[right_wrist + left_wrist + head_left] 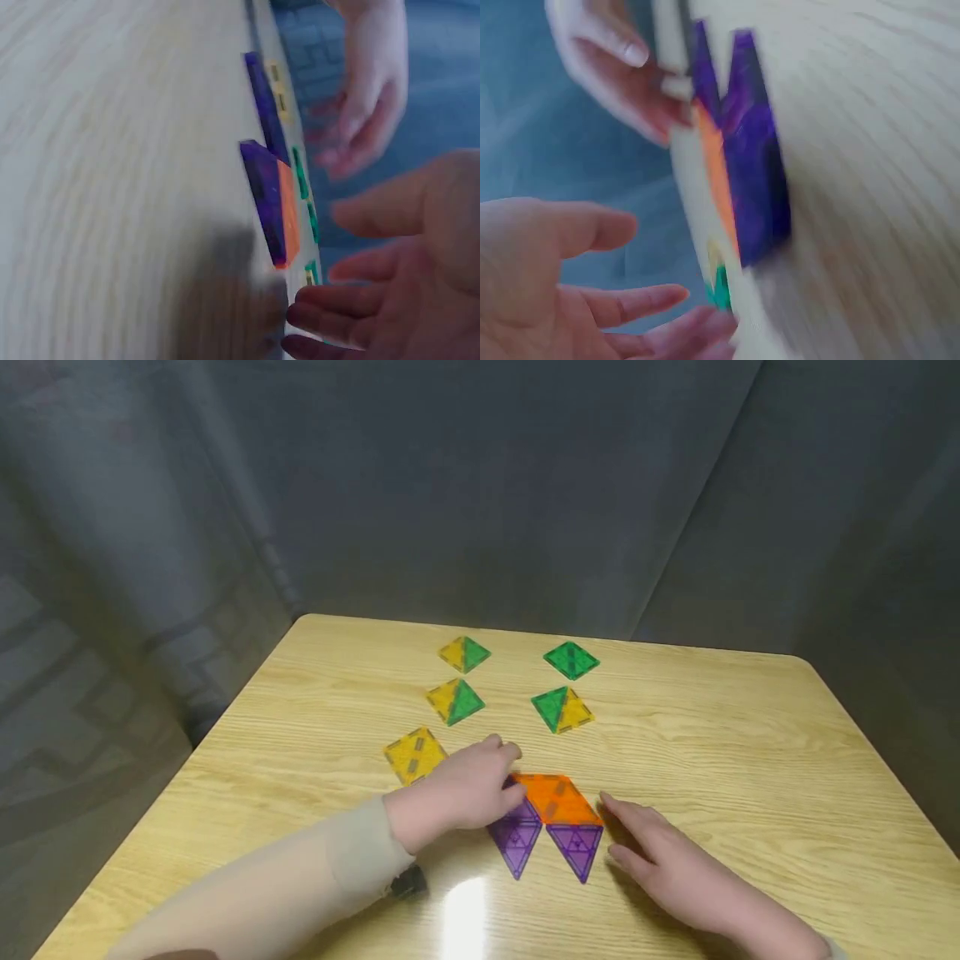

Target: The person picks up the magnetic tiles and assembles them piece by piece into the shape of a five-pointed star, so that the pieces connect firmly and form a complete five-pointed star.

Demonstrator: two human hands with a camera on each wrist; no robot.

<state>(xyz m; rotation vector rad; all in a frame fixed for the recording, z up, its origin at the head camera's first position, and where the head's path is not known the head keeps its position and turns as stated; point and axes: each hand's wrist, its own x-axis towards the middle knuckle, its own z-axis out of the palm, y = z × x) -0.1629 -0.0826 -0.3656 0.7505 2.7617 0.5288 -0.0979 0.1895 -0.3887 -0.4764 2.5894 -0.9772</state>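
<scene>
The head camera looks forward and down over the left hand (467,783) and right hand (663,860), wide enough to take in the curtain (480,485) behind the surface (712,735). Each wrist camera looks low and close past its own hand toward the other, with the surface tipped steeply. All three share the purple tiles (516,839) and orange tile (558,799).

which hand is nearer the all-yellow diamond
Left: the left hand partly covers the diamond in the head view; the right hand is farther right, past the orange piece.
</scene>
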